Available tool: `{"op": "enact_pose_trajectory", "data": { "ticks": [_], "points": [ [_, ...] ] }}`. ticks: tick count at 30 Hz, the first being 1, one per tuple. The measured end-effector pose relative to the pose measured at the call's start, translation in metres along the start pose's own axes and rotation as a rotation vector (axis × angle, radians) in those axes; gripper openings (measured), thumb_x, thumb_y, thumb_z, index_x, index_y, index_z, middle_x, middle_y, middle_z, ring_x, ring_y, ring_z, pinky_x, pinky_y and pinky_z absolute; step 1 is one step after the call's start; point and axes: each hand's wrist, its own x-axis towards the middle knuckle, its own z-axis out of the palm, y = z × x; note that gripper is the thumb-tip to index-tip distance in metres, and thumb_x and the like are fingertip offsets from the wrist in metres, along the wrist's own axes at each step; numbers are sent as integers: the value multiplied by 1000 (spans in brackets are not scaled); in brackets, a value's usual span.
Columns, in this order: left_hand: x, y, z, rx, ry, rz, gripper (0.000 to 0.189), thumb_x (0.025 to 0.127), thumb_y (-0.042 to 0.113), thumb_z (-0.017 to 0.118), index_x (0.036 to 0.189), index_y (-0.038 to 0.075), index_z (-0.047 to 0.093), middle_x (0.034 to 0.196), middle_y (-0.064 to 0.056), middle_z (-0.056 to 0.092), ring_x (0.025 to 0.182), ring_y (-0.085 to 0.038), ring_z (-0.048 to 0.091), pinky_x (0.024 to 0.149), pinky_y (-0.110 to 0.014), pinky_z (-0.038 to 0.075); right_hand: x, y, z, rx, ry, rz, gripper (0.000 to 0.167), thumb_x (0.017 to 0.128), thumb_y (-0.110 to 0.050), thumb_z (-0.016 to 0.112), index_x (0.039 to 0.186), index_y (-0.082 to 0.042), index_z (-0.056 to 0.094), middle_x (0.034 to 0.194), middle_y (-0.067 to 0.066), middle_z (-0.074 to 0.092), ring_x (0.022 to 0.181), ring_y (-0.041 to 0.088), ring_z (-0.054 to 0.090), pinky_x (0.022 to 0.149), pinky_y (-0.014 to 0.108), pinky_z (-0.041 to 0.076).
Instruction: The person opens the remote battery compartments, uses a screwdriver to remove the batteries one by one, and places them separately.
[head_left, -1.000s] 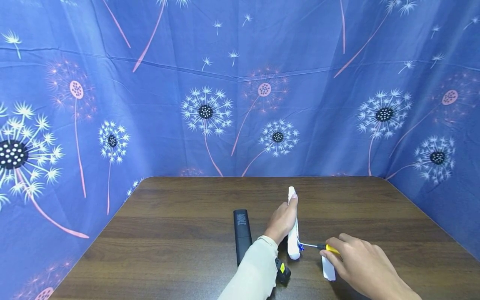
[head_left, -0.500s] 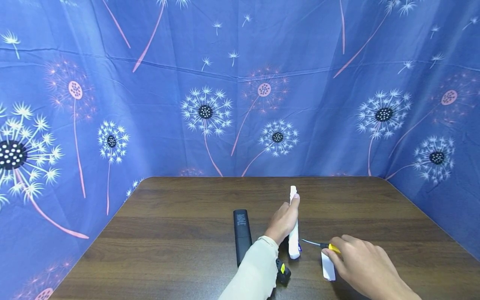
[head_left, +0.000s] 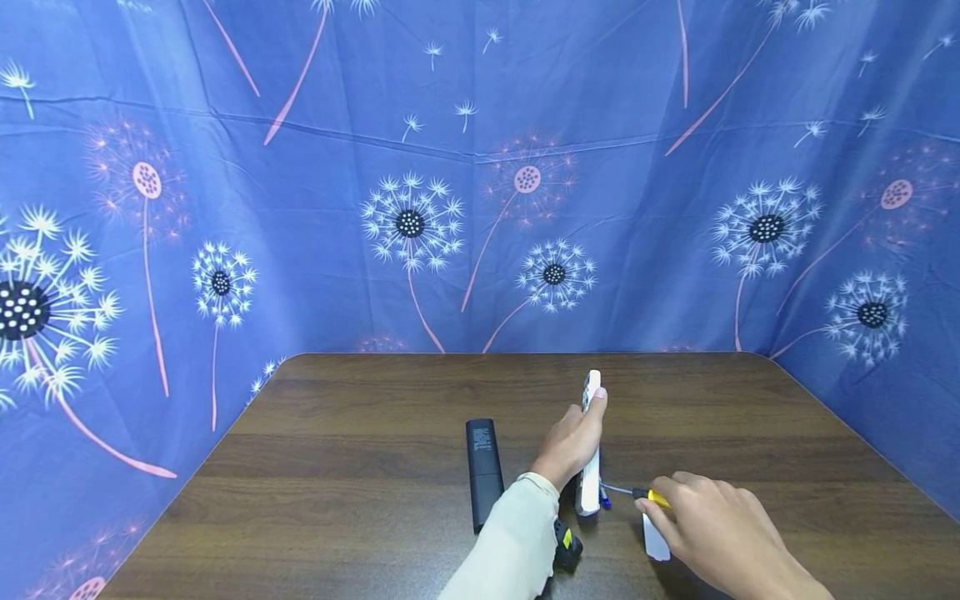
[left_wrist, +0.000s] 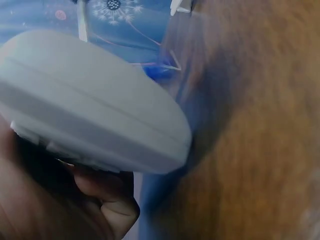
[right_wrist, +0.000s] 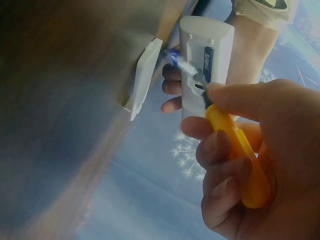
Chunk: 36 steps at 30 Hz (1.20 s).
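Note:
My left hand (head_left: 572, 442) grips a white remote control (head_left: 589, 487) standing on its long edge, with its back turned to the right. In the right wrist view, its battery compartment is uncovered, with one dark blue battery (right_wrist: 208, 62) lying inside. A second battery (right_wrist: 175, 59), blue and pale, sticks out of the compartment at a slant. My right hand (head_left: 723, 525) holds a screwdriver by its yellow handle (right_wrist: 240, 155). The screwdriver's metal shaft (head_left: 617, 488) reaches to the compartment by the slanted battery; exact contact is blurred. Buttons face the left palm.
A white battery cover (head_left: 656, 540) lies on the wooden table (head_left: 337, 467), partly under my right hand. A black remote control (head_left: 484, 471) lies left of my left forearm. A small black thing with a yellow patch (head_left: 568, 546) sits beside the sleeve. A blue patterned cloth (head_left: 480, 250) hangs behind.
The screwdriver tip drew back from the remote control half a second ago and is at the compartment again. The remote control has shifted slightly right and turned, showing more of its button side.

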Motion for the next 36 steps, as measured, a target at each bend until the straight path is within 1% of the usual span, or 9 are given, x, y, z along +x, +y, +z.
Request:
{"op": "enact_pose_trajectory", "data": {
  "ticks": [4,9,12,17,20,21,23,27,36],
  "points": [
    [1,-1,0,-8,6,12,81,94,76,31,124,6,61,104,-14,65,93,-29,60,86,-46,48,0,1,-1,-7,-33,12,31,86,-37,78,69,-29,54,63,-17,34,51,4,35,44,31,32],
    [7,-5,0,-101,25,58,72,98,69,34,109,5,64,91,-10,61,86,-27,58,82,-45,47,-1,1,-2,20,-77,55,22,87,-38,78,75,-27,63,65,-18,43,53,4,43,45,34,36],
    [10,-7,-1,-154,31,80,66,100,65,36,99,5,64,84,-7,57,80,-23,55,79,-41,47,-1,2,-3,31,-84,74,20,86,-38,79,79,-26,65,66,-18,45,53,5,45,45,34,37],
    [12,-9,-1,-264,13,92,66,103,60,37,94,2,66,71,-6,57,65,-17,55,66,-32,48,0,1,-4,49,-92,95,19,86,-37,79,79,-27,64,65,-18,42,53,5,41,45,33,34],
    [13,-10,-1,-346,-7,80,67,104,57,38,95,-3,67,65,-6,58,57,-15,56,56,-27,47,0,1,-5,57,-98,103,18,87,-39,77,81,-27,65,67,-18,44,54,4,42,44,33,34],
    [13,-11,-2,-362,-6,74,66,104,57,38,97,-2,67,65,-6,58,57,-14,56,55,-26,47,0,1,-6,60,-97,106,18,87,-39,78,81,-27,65,67,-18,44,54,4,42,45,33,34],
    [14,-11,-2,-381,-6,68,67,104,57,38,100,-2,69,65,-6,60,56,-14,58,54,-26,48,1,1,-6,67,-109,110,19,88,-40,77,82,-26,66,68,-17,46,55,4,43,44,33,35],
    [14,-12,-4,-399,-22,59,66,104,59,36,104,2,70,68,-8,64,60,-16,63,56,-28,51,3,-1,-7,78,-105,117,17,87,-38,78,82,-26,67,68,-18,46,55,3,43,45,32,35],
    [15,-15,-4,-425,-21,87,67,106,56,32,91,3,70,66,-9,69,60,-19,68,55,-28,52,2,-1,-5,96,-59,91,19,86,-37,79,80,-28,65,67,-19,44,55,2,40,47,32,35]
  ]
}}
